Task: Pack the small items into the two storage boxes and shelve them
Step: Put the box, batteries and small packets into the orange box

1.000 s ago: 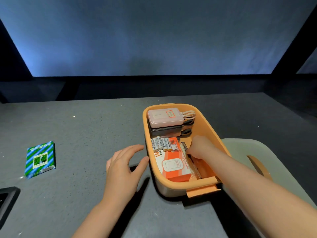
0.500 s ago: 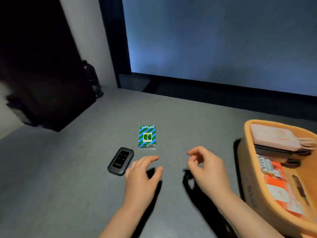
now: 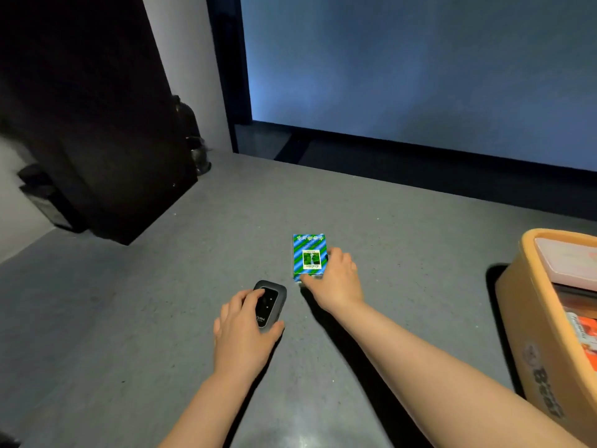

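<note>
Item 1: green-and-blue striped packet (image 3: 308,256), flat on the grey tabletop (image 3: 161,318), mid-surface, well in from the far edge. Right hand (image 3: 334,279) grips it, fingers on its right side, thumb at its near end.

Item 2: small black device (image 3: 268,303), flat on the tabletop, just nearer and left of the packet, apart from it. Left hand (image 3: 242,334) holds it, fingers curled over its left side, thumb at its near right corner.

Item 3: orange storage box (image 3: 536,318), at the right edge of the tabletop, well apart from both hands; holds a pink case (image 3: 568,260) and an orange-and-white pack (image 3: 584,328).
</note>
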Tool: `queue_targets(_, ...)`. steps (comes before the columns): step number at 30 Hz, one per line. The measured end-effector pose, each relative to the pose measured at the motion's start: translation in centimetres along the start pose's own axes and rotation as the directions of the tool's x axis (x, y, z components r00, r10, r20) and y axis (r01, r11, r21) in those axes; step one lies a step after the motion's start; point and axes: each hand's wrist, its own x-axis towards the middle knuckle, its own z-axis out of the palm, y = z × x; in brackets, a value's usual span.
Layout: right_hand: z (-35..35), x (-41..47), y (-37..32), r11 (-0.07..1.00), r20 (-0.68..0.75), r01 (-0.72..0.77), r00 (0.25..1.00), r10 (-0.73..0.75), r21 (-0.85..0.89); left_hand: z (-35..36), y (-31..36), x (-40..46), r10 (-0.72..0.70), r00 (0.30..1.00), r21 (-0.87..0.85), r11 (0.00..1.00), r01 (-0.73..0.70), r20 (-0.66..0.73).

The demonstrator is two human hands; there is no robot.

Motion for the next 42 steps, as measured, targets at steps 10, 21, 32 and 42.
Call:
queue_targets(10, 2.0, 2.6, -1.8, 0.994, -0.088, -0.088, 0.993, 0.082, -0.069, 0.4, -0.5, 1.8, 0.056, 0.998, -0.026, 0.998, -0.055, 0.041)
queue_targets(21, -15.0, -9.5, 5.8, 0.993, -0.387, -0.005, 0.921, 0.050, 0.117, 1.5, 13.0, -3.1, 0.345, 0.935, -0.328, 0.895, -0.302, 0.080)
queue_targets(32, -29.6, -18.6, 20.9, 0.923, -0.454, -0.384, 0.825, 0.337, -0.013, 5.1, 28.0, -10.0, 0.588, 0.806, -0.502, 0.717, -0.483, 0.064)
queue_targets(42, -29.9, -12.3, 25.5, 0.801, -0.106, -0.455, 0.886, 0.451, -0.389, 7.5, 31.5, -11.7, 0.604, 0.793, -0.500, 0.711, -0.494, 0.075)
